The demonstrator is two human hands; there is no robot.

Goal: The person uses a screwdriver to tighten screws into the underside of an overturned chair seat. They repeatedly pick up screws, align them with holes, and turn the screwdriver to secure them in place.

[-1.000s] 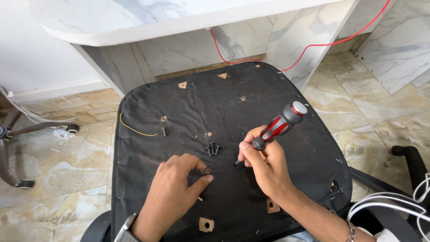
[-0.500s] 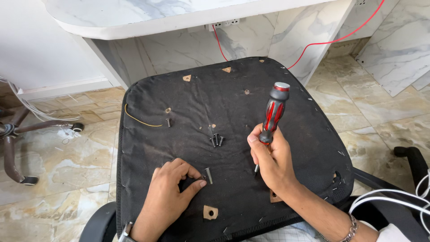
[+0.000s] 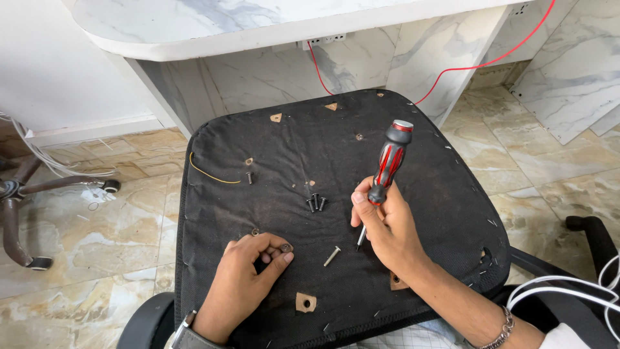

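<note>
An upturned black chair seat (image 3: 420, 168) fills the middle of the view. My right hand (image 3: 387, 229) grips a red and black screwdriver (image 3: 387, 160), its handle up and its tip down near the fabric. My left hand (image 3: 248, 274) rests on the seat with its fingers curled around a small round washer-like part (image 3: 285, 247). A silver screw (image 3: 332, 256) lies loose between my two hands. A cluster of black screws (image 3: 315, 203) stands further up the seat, and one black screw (image 3: 249, 177) lies beside a yellow wire (image 3: 210, 174).
Several tan holes show in the seat fabric, one near the front edge (image 3: 305, 302). A marble desk (image 3: 258, 26) with a red cable (image 3: 491, 61) stands behind. A chair base (image 3: 26, 194) sits at left, white cables (image 3: 568, 291) and an armrest (image 3: 591, 236) at right.
My right hand has tilted the screwdriver from slanted to nearly upright. My left hand has shifted left and curled around a small part, leaving a silver screw bare on the seat.
</note>
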